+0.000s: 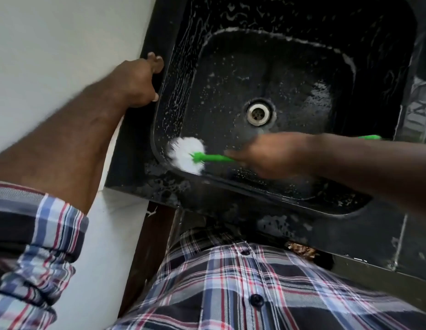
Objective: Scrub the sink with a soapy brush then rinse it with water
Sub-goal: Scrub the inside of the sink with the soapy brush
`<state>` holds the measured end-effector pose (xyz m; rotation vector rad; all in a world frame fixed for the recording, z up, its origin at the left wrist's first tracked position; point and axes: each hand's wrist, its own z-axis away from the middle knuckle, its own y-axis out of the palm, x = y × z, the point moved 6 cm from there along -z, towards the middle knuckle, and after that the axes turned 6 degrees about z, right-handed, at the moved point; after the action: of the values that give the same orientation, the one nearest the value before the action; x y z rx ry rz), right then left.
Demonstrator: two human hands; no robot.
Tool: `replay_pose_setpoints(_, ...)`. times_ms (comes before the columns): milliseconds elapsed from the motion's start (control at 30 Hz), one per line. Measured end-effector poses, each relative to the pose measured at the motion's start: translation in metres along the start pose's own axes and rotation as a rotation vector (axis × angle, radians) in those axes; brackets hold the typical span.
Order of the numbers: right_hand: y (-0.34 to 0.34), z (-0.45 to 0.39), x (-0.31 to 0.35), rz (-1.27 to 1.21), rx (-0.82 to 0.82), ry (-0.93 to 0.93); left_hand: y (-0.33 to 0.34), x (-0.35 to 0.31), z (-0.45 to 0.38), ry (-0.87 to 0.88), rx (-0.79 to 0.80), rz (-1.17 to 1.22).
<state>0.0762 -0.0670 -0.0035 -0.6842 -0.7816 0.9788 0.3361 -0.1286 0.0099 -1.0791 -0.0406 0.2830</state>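
Observation:
A black sink (173, 75) fills the upper middle of the head view, its walls flecked with soap foam, a metal drain (257, 113) in the floor. My right hand (273, 153) grips the green handle of a brush (187, 154) whose round white bristle head presses against the sink's near left corner. The handle's green end shows past my forearm at the right. My left hand (138, 82) rests on the sink's left rim with fingers curled over the edge.
A white wall lies left of the sink. The black counter (350, 239) runs along the near edge against my plaid shirt, with foam patches on it. A brown crumbly bit sits under the counter's front edge.

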Motion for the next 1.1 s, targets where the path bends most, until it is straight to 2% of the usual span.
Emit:
replay_pose_setpoints(133, 0.002, 0.027, -0.006, 0.005, -0.09, 0.002, 0.001, 0.0, 0.0, 0.006, -0.002, 0.004)
replay_pose_setpoints(200, 0.031, 0.089, -0.021, -0.01, 0.007, 0.0, 0.001, 0.001, -0.001, -0.003, -0.008, 0.005)
replay_pose_setpoints(233, 0.042, 0.124, -0.032, -0.005, 0.005, 0.006, 0.001, 0.001, -0.001, -0.007, -0.007, 0.006)
replay_pose_setpoints(333, 0.072, 0.189, -0.072, 0.164, 0.09, 0.109, 0.0, 0.002, -0.002, -0.015, -0.014, 0.005)
replay_pose_setpoints(400, 0.07, 0.181, -0.068, 0.175, 0.169, 0.132, 0.0, 0.002, -0.002, -0.009, -0.012, 0.009)
replay_pose_setpoints(500, 0.035, 0.114, -0.019, 0.283, 0.164, 0.05, 0.0, 0.001, -0.001, -0.004, -0.012, 0.012)
replay_pose_setpoints(567, 0.01, 0.063, 0.004, 0.267, 0.05, 0.009, 0.0, 0.002, -0.001, -0.005, -0.014, 0.012)
replay_pose_setpoints(633, 0.002, 0.048, 0.01, 0.227, 0.005, 0.012, 0.0, 0.001, -0.001, -0.003, -0.011, 0.009)
replay_pose_setpoints(733, 0.033, 0.108, -0.004, 0.234, 0.032, 0.033, -0.001, 0.0, 0.0, -0.006, -0.021, 0.019)
replay_pose_setpoints(800, 0.068, 0.165, -0.033, 0.23, 0.047, 0.112, -0.002, 0.0, 0.0, -0.007, -0.025, 0.018)
replay_pose_setpoints(900, 0.099, 0.199, -0.069, 0.238, 0.193, 0.142, -0.002, 0.0, 0.0, -0.004, -0.024, 0.016)
replay_pose_setpoints(933, 0.099, 0.198, -0.074, 0.262, 0.293, 0.162, -0.002, 0.0, -0.001, -0.004, -0.022, 0.021)
replay_pose_setpoints(1000, 0.088, 0.185, -0.063, 0.303, 0.406, 0.114, -0.001, 0.0, -0.001, -0.003, -0.016, 0.026)
replay_pose_setpoints(1100, 0.056, 0.13, -0.031, 0.405, 0.455, 0.048, 0.0, 0.0, -0.001, -0.005, -0.014, 0.045)
